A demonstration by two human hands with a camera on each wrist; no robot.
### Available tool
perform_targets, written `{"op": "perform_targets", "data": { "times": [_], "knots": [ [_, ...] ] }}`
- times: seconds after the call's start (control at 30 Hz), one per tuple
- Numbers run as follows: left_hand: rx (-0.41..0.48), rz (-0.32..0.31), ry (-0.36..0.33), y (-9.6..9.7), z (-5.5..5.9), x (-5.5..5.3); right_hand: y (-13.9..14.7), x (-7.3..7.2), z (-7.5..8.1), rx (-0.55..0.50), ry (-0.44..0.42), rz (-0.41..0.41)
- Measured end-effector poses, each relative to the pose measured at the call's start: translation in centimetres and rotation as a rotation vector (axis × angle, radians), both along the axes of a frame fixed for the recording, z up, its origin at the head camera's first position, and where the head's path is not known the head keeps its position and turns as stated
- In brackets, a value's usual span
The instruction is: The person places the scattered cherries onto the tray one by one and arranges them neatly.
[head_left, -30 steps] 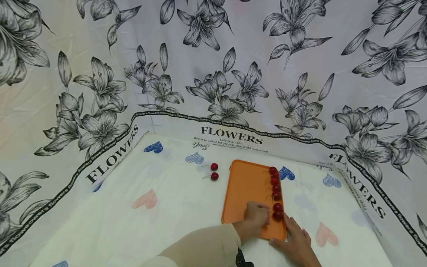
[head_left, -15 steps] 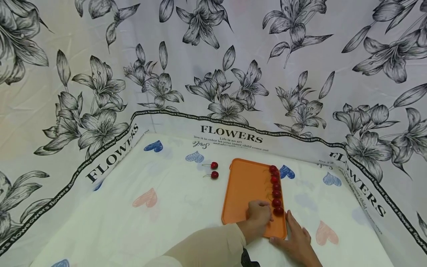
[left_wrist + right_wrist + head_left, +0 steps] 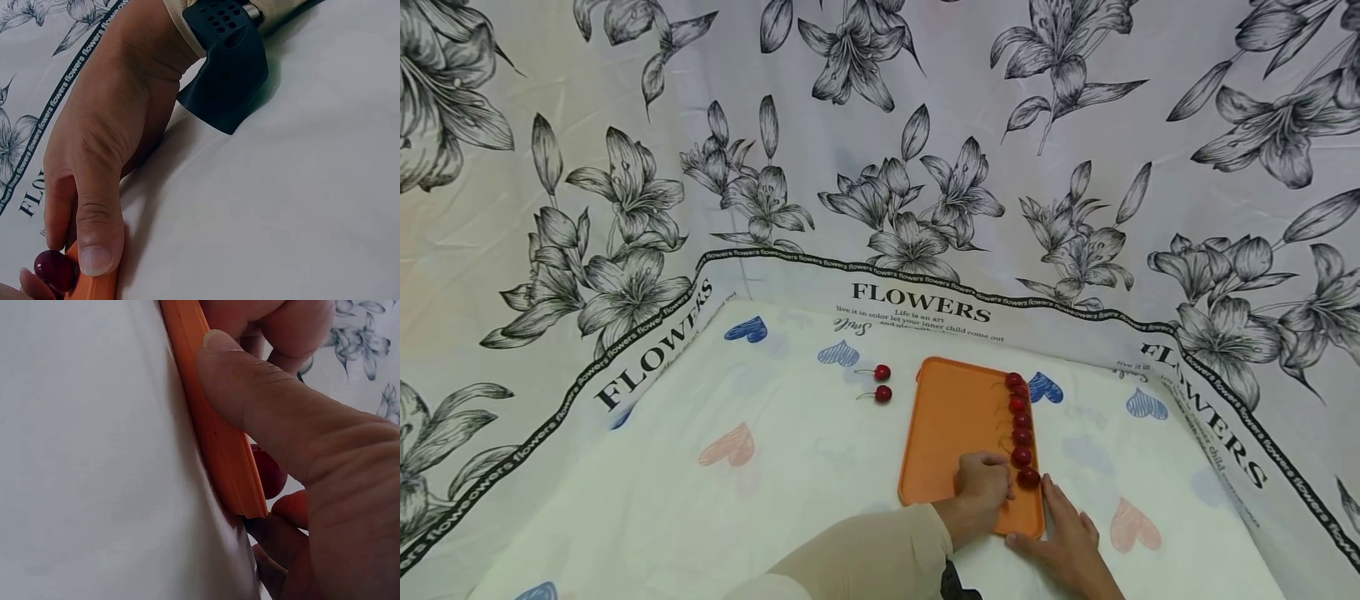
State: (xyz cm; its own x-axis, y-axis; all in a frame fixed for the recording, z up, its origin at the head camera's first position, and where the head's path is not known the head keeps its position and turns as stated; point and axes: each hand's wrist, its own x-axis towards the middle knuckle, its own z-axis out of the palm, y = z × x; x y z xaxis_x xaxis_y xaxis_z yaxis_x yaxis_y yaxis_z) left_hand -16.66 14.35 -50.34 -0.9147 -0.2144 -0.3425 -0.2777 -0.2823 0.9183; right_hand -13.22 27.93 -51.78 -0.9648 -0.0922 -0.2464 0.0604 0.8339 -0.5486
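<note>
Along the right side of an orange tray [image 3: 955, 417] runs a row of red cherries [image 3: 1022, 436], their stems mostly toward the left. My left hand [image 3: 981, 483] reaches over the tray's lower part with fingers curled, thumb and index meeting right beside the nearest cherry [image 3: 1028, 477]. In the left wrist view that cherry [image 3: 55, 270] shows just past those fingertips; its stem is hidden by the hand. My right hand [image 3: 1063, 533] grips the tray's near right corner, thumb [image 3: 231, 375] against the near wall and fingers along the right side.
Two more cherries [image 3: 882, 393] lie on the white heart-print cloth [image 3: 805, 425] left of the tray, stems pointing left. Behind and at both sides hangs a curtain [image 3: 910, 292] printed with black flowers.
The left hand has shifted slightly right. The nearest cherry has moved a little toward the tray's right edge and apart from its neighbour. The right hand stays at the corner.
</note>
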Motion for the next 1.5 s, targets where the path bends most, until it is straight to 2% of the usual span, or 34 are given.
{"op": "perform_targets", "data": {
  "times": [0.5,0.67,0.87,1.0,1.27,1.5],
  "knots": [
    [-0.007,-0.041,0.027,-0.7,0.0,0.3,-0.1,-0.1,0.0,0.011,-0.004,-0.005],
    [-0.014,-0.049,0.045,-1.3,0.0,0.3,-0.3,0.0,0.1,0.008,-0.008,-0.007],
    [-0.055,-0.088,0.038,-2.2,0.0,0.2,-0.2,0.0,0.1,0.013,0.002,0.0],
    [-0.047,-0.095,0.044,-2.7,-0.2,0.1,-0.1,0.1,0.1,0.01,0.015,0.009],
    [-0.01,-0.089,0.075,-4.8,-0.5,-0.2,-0.2,0.1,0.0,0.021,0.025,0.014],
    [0.061,-0.124,0.16,-7.7,0.0,-0.7,-0.4,0.0,0.1,0.022,0.001,-0.008]
  ]
}}
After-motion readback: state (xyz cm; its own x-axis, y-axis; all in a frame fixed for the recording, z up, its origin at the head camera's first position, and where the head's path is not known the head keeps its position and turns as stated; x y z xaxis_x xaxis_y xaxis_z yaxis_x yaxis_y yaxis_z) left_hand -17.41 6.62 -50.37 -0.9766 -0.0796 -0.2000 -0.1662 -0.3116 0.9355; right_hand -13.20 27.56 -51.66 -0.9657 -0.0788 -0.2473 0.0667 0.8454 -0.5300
